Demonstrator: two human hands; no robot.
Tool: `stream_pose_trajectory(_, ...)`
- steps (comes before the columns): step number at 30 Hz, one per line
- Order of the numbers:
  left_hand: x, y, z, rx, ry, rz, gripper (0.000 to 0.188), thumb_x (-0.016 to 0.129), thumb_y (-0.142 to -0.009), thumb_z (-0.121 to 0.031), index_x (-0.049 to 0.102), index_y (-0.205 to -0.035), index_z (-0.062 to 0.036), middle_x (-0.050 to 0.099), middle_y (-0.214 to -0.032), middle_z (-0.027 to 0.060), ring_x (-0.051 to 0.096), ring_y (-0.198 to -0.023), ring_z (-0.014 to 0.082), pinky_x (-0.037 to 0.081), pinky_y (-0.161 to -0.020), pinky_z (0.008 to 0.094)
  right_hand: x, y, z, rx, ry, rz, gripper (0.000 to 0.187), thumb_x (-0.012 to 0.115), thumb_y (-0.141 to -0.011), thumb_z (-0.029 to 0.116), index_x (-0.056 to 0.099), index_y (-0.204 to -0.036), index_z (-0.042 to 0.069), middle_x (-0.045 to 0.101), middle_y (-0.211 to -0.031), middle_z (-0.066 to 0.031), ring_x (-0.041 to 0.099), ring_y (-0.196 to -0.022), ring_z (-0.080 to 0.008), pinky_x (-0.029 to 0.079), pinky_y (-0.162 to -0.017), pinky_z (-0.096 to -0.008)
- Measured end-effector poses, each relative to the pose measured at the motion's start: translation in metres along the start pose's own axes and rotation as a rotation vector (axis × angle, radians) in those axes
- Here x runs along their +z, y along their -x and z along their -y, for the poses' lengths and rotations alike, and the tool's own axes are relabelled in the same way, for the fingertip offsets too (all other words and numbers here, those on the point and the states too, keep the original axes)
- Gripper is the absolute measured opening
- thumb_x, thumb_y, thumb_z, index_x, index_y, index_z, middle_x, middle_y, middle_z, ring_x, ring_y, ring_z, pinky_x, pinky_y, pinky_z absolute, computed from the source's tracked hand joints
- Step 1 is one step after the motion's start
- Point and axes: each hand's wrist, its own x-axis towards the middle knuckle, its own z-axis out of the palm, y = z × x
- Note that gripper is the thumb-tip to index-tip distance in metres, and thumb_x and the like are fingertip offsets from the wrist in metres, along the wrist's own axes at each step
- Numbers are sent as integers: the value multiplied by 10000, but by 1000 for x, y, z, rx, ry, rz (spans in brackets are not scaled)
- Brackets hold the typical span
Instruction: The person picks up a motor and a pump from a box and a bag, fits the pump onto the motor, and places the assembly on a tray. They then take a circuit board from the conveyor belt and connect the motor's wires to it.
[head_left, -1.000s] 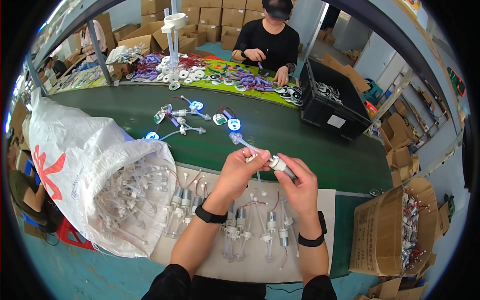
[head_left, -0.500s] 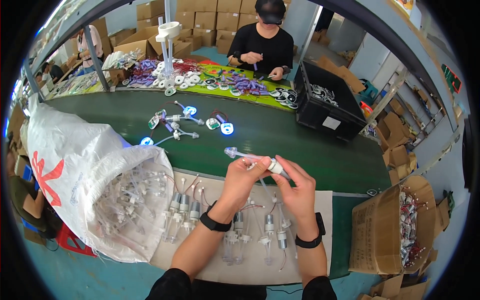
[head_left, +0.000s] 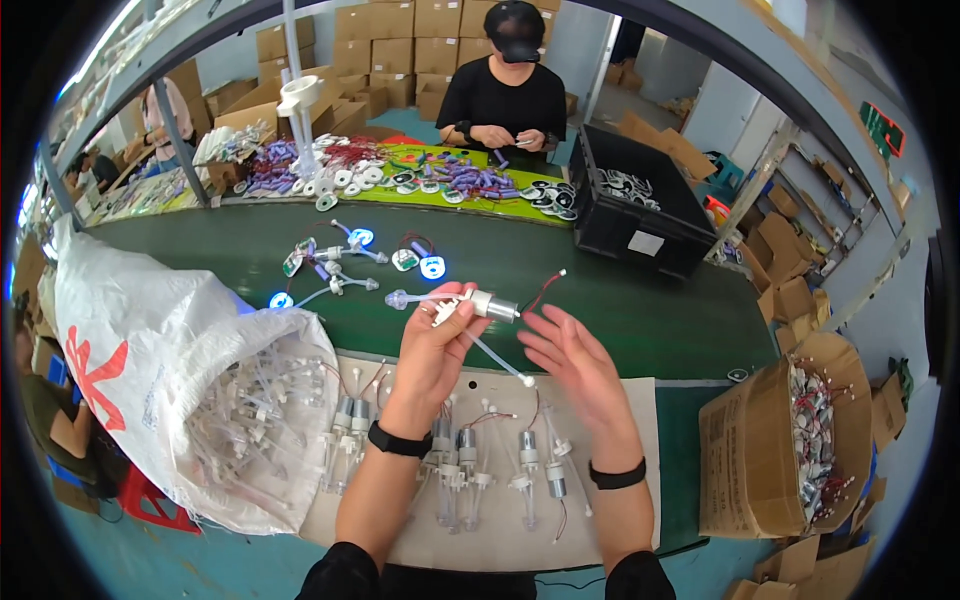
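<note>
My left hand [head_left: 436, 345] is closed on a small motor pump [head_left: 492, 306] with a silver can and a white head. A clear tube with a cone-shaped tip [head_left: 398, 300] points left from it, another tube [head_left: 495, 355] slants down to the right, and thin red wires [head_left: 546, 290] rise from the motor's end. Just to the right, my right hand [head_left: 572, 355] is open and apart from the pump, its fingers slightly blurred. Below both hands, several similar motor pumps [head_left: 467, 445] with tubes and wires lie on a beige board [head_left: 610, 500].
A white woven sack [head_left: 150, 330] spills clear tube parts at the left. On the green belt [head_left: 650, 320] lie assemblies with lit blue discs [head_left: 432, 267]. A cardboard box [head_left: 745, 460] of motors stands right, a black crate [head_left: 640, 215] behind. Across the belt, a person [head_left: 505, 95] handles parts.
My right hand has let go of the pump and moved away from it, fingers spread. My left hand has shifted left with the pump, whose silver can and red wires now show.
</note>
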Motion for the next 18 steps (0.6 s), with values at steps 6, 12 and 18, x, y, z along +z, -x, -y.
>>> stream_pose_trajectory(6,2,5,14,-109,-30,10,231,614,-959,-46,546,-1176,-1,632,-1125,102,653,-1050,225,558,-980,398,5,-9,-12,-119,-223,-113,466,544,-1026,272,445,-1397,8,553,-1364,-166,563,-1238,-268,450,-1059,-385)
stream_pose_trajectory(12,12,11,25,-172,-59,-2,204,621,-970,-101,556,-1127,12,616,-1045,74,642,-955,182,568,-936,348,-4,-16,-20,-115,-402,-208,230,587,-1002,182,585,-1190,50,665,-1133,-99,639,-1113,-249,506,-999,-395)
stream_pose_trajectory(18,3,6,35,-492,-122,42,319,619,-977,-181,579,-1207,35,603,-1211,122,606,-1126,225,510,-1012,363,-58,-66,14,-434,-486,-87,174,594,-993,171,606,-1121,54,672,-992,-66,665,-956,-192,550,-938,-420)
